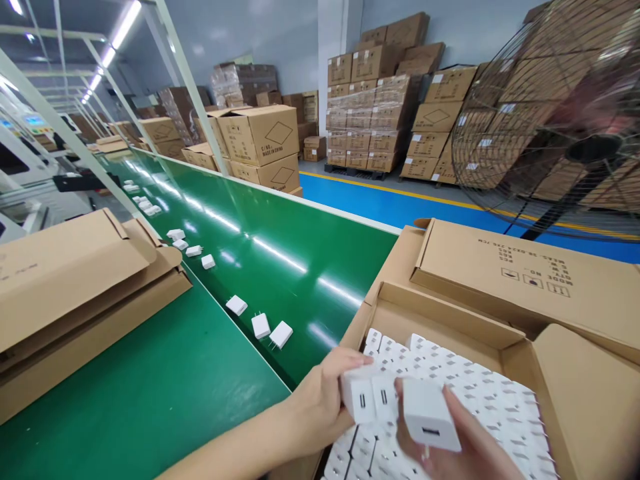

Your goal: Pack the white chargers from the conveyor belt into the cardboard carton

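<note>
My left hand (325, 393) is closed around two white USB chargers (370, 397), held side by side with their USB ports facing me. Just to the right, my right hand (470, 433) grips another white USB charger (431, 413), its port toward me and slightly blurred. Both hands are above an open cardboard box (445, 307) packed with rows of white chargers (465, 380), metal prongs pointing up. On the green conveyor belt (280, 267), several loose chargers (261, 325) lie along the near side.
A closed carton (525, 273) lies behind the open box. Flattened cardboard boxes (75, 267) rest on the green tabletop (165, 373) at left. A large fan (590, 147) stands at right. Stacked cartons (370, 120) line the wall beyond the blue floor (340, 200).
</note>
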### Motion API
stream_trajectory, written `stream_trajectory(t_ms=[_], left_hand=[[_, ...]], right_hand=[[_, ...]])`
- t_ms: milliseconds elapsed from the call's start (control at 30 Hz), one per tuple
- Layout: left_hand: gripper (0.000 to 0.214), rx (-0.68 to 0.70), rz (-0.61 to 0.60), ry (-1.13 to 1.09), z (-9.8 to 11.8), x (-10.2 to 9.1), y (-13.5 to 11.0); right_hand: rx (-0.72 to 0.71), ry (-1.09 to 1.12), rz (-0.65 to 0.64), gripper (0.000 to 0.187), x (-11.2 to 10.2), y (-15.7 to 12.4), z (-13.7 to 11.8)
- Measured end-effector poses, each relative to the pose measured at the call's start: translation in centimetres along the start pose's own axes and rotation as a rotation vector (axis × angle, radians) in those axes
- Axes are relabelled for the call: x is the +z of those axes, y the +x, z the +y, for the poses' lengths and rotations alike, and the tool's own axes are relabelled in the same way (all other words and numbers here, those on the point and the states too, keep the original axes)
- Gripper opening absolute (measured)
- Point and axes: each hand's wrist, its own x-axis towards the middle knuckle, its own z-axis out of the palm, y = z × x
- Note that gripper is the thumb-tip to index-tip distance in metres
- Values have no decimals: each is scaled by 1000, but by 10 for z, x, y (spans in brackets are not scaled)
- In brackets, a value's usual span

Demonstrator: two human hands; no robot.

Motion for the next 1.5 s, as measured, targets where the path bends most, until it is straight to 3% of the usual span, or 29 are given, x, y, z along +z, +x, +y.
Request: stream_trajectory(t_ms=[100,167,233,367,500,667,800,900,1000,1100,1167,1300,1367,1500], left_hand=[[41,-151,-119,218,-8,-3,39],[26,-237,-361,501,-16,-1,74],[22,-210,-567,745,-24,7,110],[28,-170,-887,948,-40,40,156],[15,-265,-1040,988,-56,69,166],[20,-384,-1206,911,-73,77,165],[36,-464,-1151,846,-71,74,167],[36,-450,-1024,796,-59,47,160],[48,-500,-856,839,-46,-8,132],[38,-772,-821,1020,-37,-56,87],[32,-873,-854,1059,-34,-70,57],[42,-945,-906,1049,-32,-63,18],[46,-932,-913,1026,-34,-58,10],[44,-888,-915,976,-43,-57,7]], right_hand=[[-308,-611,236,48,-29,27,-34],[-424,-975,373,47,-45,48,-55],[-483,-1260,439,46,-58,68,-66],[-506,-1504,406,42,-75,95,-65],[-471,-1612,335,39,-81,102,-55],[-433,-1739,253,34,-73,98,-53],[-458,-1804,251,41,-71,93,-53],[-515,-1842,298,42,-75,86,-55],[-607,-1851,334,37,-65,80,-55],[-677,-1983,80,27,-27,82,-40],[-691,-2086,-156,21,7,92,-20],[-664,-2206,-362,12,59,123,28],[-627,-2256,-404,4,69,138,48],[-559,-2316,-425,10,73,155,66]])
